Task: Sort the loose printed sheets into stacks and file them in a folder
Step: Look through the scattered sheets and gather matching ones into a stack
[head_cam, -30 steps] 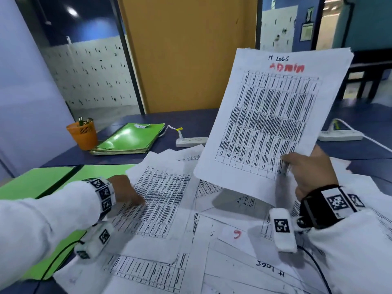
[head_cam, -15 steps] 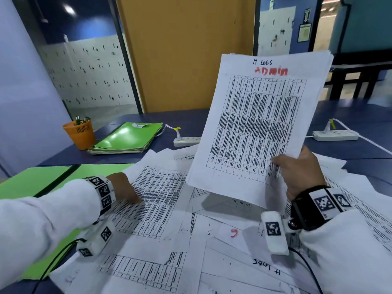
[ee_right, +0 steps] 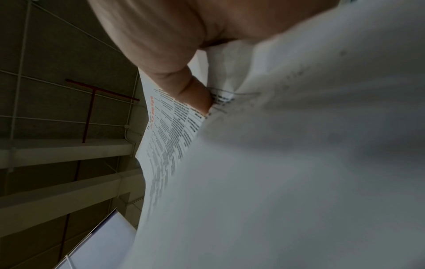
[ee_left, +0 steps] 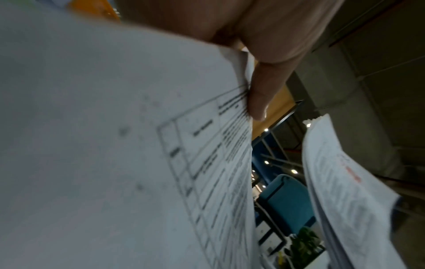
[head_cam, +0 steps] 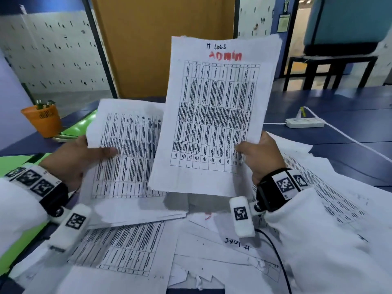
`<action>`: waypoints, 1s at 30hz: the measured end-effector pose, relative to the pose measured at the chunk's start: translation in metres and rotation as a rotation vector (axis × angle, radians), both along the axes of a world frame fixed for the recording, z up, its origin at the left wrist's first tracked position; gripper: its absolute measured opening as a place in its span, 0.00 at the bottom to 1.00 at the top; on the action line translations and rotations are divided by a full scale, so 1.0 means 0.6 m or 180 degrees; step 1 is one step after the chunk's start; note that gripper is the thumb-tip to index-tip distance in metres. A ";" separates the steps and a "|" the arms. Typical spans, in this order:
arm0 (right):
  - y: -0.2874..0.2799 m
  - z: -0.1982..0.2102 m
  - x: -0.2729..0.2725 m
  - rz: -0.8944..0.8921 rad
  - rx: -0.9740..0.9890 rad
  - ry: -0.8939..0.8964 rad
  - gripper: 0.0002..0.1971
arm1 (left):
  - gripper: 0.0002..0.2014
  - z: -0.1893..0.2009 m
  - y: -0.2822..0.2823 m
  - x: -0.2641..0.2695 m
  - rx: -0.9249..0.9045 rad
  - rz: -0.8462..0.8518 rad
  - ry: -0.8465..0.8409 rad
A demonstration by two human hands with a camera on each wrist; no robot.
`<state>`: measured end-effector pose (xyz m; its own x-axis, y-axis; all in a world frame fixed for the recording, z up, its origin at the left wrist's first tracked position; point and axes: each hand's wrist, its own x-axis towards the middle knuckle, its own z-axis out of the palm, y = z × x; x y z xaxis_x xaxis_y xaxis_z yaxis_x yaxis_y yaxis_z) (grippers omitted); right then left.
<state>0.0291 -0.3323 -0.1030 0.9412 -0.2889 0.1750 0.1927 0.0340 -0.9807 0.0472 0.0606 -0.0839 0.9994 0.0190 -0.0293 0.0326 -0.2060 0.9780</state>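
My right hand (head_cam: pixel 254 153) pinches the lower right corner of a thin stack of sheets (head_cam: pixel 214 111) headed "ADMIN" in red, held upright over the table. My left hand (head_cam: pixel 84 158) grips the left edge of a second printed table sheet (head_cam: pixel 127 149), lifted off the pile and tucked partly behind the ADMIN stack. In the left wrist view the thumb (ee_left: pixel 262 94) presses on that sheet (ee_left: pixel 115 145); the right wrist view shows the thumb (ee_right: pixel 190 94) on the ADMIN stack (ee_right: pixel 276 163). Loose printed sheets (head_cam: pixel 191 251) cover the table in front of me.
An open green folder (head_cam: pixel 12 162) lies at the left under my arm. An orange pen cup (head_cam: pixel 43 119) stands at the back left beside another green folder (head_cam: pixel 78 129). A white power strip (head_cam: pixel 305 122) with its cable lies at the right on the blue table (head_cam: pixel 318 102).
My left hand, which rested on a sheet in the pile, has taken hold of it and lifted it up beside the ADMIN stack. The right hand's stack has turned more upright.
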 end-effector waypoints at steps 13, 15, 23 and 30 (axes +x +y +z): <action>0.025 0.015 -0.022 0.0468 -0.0050 -0.0001 0.17 | 0.49 0.030 -0.153 -0.066 -0.1495 -0.0804 -0.0542; 0.025 0.017 -0.027 0.0476 -0.0199 -0.0018 0.16 | 0.46 0.022 -0.171 -0.068 -0.1435 -0.0940 -0.0627; 0.021 0.030 -0.041 0.0518 -0.0777 -0.0201 0.12 | 0.31 0.019 -0.194 -0.072 -0.1438 -0.1116 -0.0534; 0.010 0.033 -0.040 0.0721 -0.0017 -0.0309 0.10 | 0.19 0.042 -0.201 -0.086 -0.1478 -0.1063 -0.0583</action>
<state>0.0051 -0.3265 -0.0834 0.9606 -0.0713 0.2687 0.2741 0.0820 -0.9582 -0.0044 -0.0600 -0.0585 0.9387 -0.2704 0.2139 -0.1379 0.2742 0.9517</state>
